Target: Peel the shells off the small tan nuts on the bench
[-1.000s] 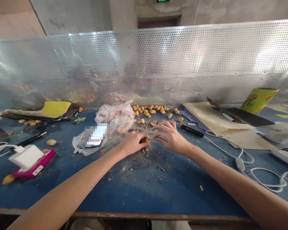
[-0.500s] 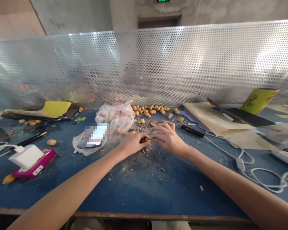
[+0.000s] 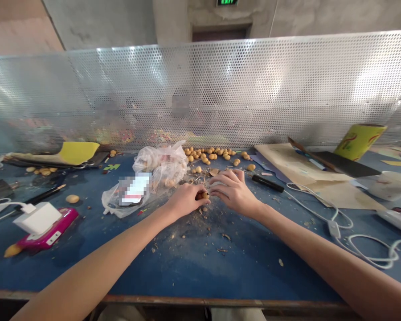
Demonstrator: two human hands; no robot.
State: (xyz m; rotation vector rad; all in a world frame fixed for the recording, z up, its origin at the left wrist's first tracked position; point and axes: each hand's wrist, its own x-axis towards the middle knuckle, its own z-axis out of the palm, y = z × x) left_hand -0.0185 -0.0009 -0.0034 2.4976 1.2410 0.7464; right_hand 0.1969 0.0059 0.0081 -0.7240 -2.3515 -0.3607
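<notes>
Between the thumb and fingers of my left hand (image 3: 186, 199) is a small brownish round piece (image 3: 203, 195), partly hidden by the fingers. My right hand (image 3: 232, 189) is just right of it, palm down, its fingers bent and spread apart, with nothing visible in them. Crumbs and bits of debris (image 3: 205, 218) are scattered on the blue table (image 3: 194, 272) around and below both hands. Beyond the hands, several small yellow-brown round pieces (image 3: 214, 154) lie along the foot of the perforated metal panel (image 3: 227, 89).
Left of my hands lie a clear plastic bag (image 3: 160, 162) and a phone (image 3: 135, 189). Farther left is a pink power strip (image 3: 65, 223) with a white charger (image 3: 38, 217). On the right are a black marker-like stick (image 3: 268, 183), a white cable (image 3: 312, 211), brown paper (image 3: 287, 167) and a yellow roll (image 3: 359, 141).
</notes>
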